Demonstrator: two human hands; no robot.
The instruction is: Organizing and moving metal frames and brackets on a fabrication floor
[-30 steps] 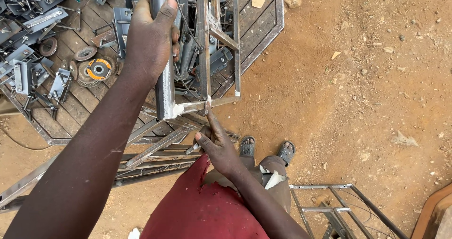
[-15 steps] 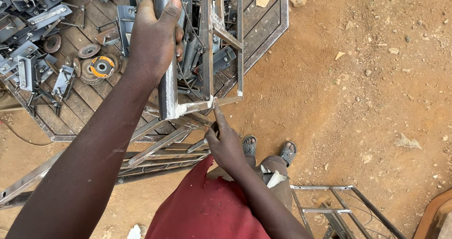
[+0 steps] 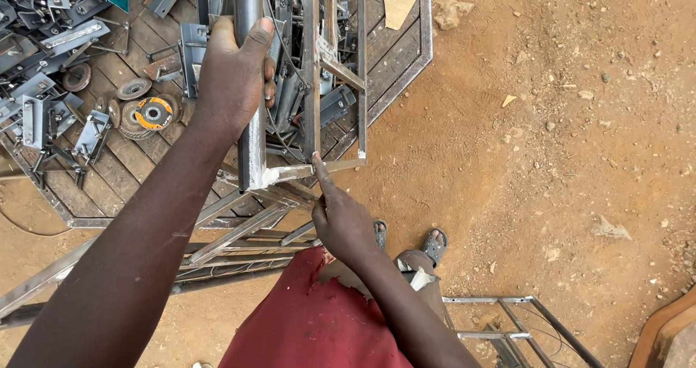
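Note:
My left hand (image 3: 230,78) is wrapped around a grey metal tube (image 3: 250,147) that runs upright through the upper middle of the head view. A welded metal frame (image 3: 361,85) of thin bars joins the tube at its lower end. My right hand (image 3: 341,219) is below it, index finger stretched out and touching the horizontal bar (image 3: 304,171) at the frame's bottom corner; the other fingers are curled and hold nothing. My red shirt (image 3: 319,324) and sandalled feet (image 3: 433,243) show below.
A wooden-slat bench top (image 3: 138,71) at left carries several metal brackets (image 3: 36,118), grinding discs (image 3: 148,113) and scrap parts. More metal frames lie on the reddish dirt ground (image 3: 551,143) at lower left (image 3: 217,245) and lower right (image 3: 507,324). A stone (image 3: 453,9) lies near the top.
My right hand has shifted slightly and its index finger now points up onto the frame's bottom corner. The left hand keeps its grip on the tube.

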